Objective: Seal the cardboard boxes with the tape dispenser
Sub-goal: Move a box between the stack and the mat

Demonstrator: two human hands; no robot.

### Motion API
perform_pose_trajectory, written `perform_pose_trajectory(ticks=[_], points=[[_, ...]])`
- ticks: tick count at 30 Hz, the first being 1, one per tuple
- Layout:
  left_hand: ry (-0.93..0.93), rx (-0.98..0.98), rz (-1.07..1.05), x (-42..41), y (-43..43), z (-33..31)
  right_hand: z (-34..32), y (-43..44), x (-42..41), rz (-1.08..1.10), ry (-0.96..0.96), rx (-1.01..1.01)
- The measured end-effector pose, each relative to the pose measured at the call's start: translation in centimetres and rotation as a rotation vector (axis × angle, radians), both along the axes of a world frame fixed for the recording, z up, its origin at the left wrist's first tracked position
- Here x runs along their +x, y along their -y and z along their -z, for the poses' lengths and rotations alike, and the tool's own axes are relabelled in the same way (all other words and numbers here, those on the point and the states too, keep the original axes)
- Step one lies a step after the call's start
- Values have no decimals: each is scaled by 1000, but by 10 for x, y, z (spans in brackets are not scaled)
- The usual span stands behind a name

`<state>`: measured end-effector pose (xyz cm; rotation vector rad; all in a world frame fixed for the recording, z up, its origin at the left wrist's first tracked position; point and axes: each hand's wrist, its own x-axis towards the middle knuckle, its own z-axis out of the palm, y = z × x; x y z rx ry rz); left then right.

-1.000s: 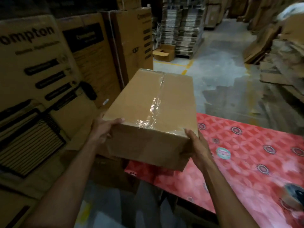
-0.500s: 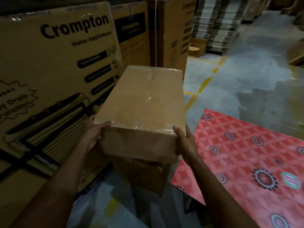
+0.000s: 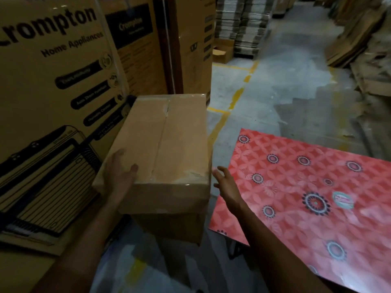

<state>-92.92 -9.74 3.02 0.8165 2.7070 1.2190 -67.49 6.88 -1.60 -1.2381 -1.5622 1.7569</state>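
Note:
A brown cardboard box [image 3: 169,140] with clear tape along its top seam sits on another cardboard box [image 3: 175,226] to the left of the table. My left hand [image 3: 119,172] rests on the taped box's near left corner, thumb on top. My right hand [image 3: 227,183] hovers just right of the box with fingers spread, touching nothing. No tape dispenser is in view.
A table with a red patterned cover [image 3: 306,197] fills the right. Tall printed appliance cartons [image 3: 53,92] stand close on the left. Beyond lie a concrete floor with yellow lines [image 3: 237,96], stacked flat cardboard [image 3: 241,22] and loose cardboard piles [image 3: 364,49] at right.
The taped box came off the table side and was set down on the lower box at left. My right hand let go and pulled away; my left hand stays on the corner.

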Motion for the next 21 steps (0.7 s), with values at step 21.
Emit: perform_pose_trajectory(ticks=[21], points=[[550, -244, 1511, 829, -146, 55, -7, 91, 780, 1336, 353, 141]])
